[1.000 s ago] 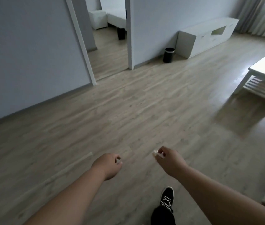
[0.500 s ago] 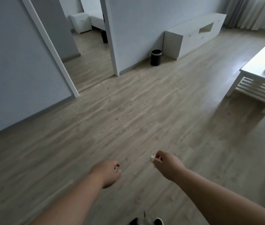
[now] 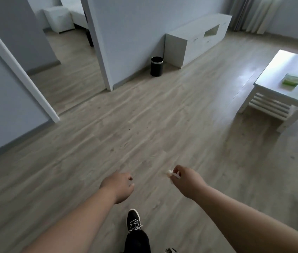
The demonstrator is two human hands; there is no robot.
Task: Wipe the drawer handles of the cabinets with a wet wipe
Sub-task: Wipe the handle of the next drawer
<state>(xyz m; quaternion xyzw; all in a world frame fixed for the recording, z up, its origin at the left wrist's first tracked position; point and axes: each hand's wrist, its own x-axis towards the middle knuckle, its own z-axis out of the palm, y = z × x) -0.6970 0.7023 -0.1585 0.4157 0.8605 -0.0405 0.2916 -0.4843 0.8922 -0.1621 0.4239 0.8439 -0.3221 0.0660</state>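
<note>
The left forearm (image 3: 75, 221) and the right forearm (image 3: 245, 212) are bare all along their visible length, and so are the left hand (image 3: 119, 187) and the right hand (image 3: 186, 181). One leg wears a black trouser leg (image 3: 138, 241) that falls loosely over a black low shoe (image 3: 133, 219) with a rounded toe, white laces and a thin pale rim along the sole. A blurred black-and-white patch (image 3: 170, 250) at the bottom edge is too little to identify.
</note>
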